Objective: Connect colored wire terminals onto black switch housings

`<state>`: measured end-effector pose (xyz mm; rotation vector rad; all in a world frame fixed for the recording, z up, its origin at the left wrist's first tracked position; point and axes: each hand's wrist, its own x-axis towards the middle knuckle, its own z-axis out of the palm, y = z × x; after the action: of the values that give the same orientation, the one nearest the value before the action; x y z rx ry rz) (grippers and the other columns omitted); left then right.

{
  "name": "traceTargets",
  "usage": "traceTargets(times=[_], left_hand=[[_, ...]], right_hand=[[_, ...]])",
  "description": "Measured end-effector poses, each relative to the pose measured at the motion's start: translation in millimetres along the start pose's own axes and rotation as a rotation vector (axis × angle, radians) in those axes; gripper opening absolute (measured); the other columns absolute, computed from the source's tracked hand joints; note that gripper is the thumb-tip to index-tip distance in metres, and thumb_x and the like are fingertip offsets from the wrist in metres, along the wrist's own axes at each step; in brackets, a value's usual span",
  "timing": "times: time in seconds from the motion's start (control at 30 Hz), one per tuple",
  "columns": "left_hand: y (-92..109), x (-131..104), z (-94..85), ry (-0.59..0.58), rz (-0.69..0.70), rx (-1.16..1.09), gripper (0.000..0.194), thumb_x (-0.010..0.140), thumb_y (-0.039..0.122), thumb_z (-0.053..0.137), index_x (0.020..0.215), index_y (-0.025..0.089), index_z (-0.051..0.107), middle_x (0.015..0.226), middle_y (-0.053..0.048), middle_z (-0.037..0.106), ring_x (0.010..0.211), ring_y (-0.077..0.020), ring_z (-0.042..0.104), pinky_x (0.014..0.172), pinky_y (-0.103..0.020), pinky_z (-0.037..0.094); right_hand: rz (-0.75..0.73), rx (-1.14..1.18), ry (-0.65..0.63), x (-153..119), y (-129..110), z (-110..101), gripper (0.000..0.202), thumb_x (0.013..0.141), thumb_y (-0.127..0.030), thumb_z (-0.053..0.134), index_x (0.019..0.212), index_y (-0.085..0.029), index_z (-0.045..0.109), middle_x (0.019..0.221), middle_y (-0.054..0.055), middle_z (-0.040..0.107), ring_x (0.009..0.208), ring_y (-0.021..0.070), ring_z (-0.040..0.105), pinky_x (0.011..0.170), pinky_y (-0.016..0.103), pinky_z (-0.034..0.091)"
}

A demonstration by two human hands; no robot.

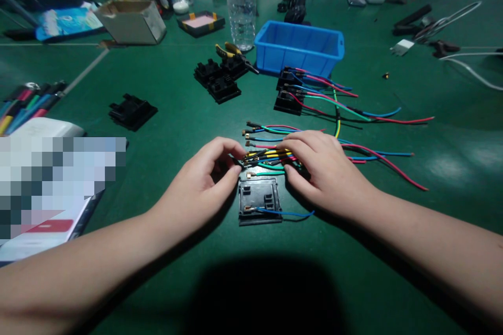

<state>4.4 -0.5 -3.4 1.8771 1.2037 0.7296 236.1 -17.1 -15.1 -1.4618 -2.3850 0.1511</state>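
Note:
A bundle of coloured wires [271,155] with metal end terminals lies on the green table. My left hand [210,170] is at the terminal ends, thumb and fingertips closed on a small dark terminal piece. Over the middle of the bundle rests my right hand [320,167], its fingers curled around the wires. Just below the bundle lies a flat black plastic plate [259,193], with one blue wire [288,213] fixed at its lower left and trailing right. Beyond my right hand, two black plates [288,102] have red, blue and green wires attached.
A blue bin [299,47] stands behind the wired plates, beside a clear bottle [241,10]. Yellow-handled pliers [233,52] lie on several black parts [222,88]; another black part [132,111] sits left. A phone [66,193], a cardboard box [133,21] and a white cable [451,18] are around.

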Motion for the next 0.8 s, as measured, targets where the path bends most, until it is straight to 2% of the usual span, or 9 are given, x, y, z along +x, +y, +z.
traceTargets(times=[0.27, 0.53, 0.8], left_hand=[[1.2, 0.5, -2.8, 0.014, 0.043, 0.139, 0.009, 0.090, 0.020, 0.054, 0.097, 0.019, 0.060, 0.095, 0.000, 0.055, 0.083, -0.0151, 0.053, 0.077, -0.030, 0.043], [0.1, -2.3, -2.6, -0.020, 0.022, 0.129, 0.007, 0.092, 0.022, 0.053, 0.096, 0.020, 0.059, 0.091, 0.001, 0.057, 0.083, -0.0154, 0.055, 0.076, -0.030, 0.043], [-2.2, -2.5, -3.1, -0.036, 0.055, 0.222, 0.011, 0.092, 0.023, 0.052, 0.100, 0.020, 0.058, 0.097, -0.001, 0.059, 0.092, -0.0190, 0.056, 0.083, -0.034, 0.044]], right_hand=[[-0.012, 0.029, 0.020, -0.7, 0.1, 0.8, 0.029, 0.092, -0.023, 0.049, 0.118, -0.018, 0.060, 0.122, 0.010, 0.065, 0.117, 0.0279, 0.055, 0.099, 0.047, 0.036], [-0.031, 0.040, 0.025, -0.1, 0.5, 0.1, 0.025, 0.092, -0.022, 0.049, 0.113, -0.018, 0.061, 0.119, 0.009, 0.065, 0.114, 0.0284, 0.056, 0.097, 0.047, 0.038], [-0.148, 0.056, 0.029, -0.7, 1.7, -0.5, 0.018, 0.090, -0.017, 0.051, 0.103, -0.015, 0.063, 0.118, 0.011, 0.065, 0.113, 0.0286, 0.055, 0.093, 0.046, 0.042]])
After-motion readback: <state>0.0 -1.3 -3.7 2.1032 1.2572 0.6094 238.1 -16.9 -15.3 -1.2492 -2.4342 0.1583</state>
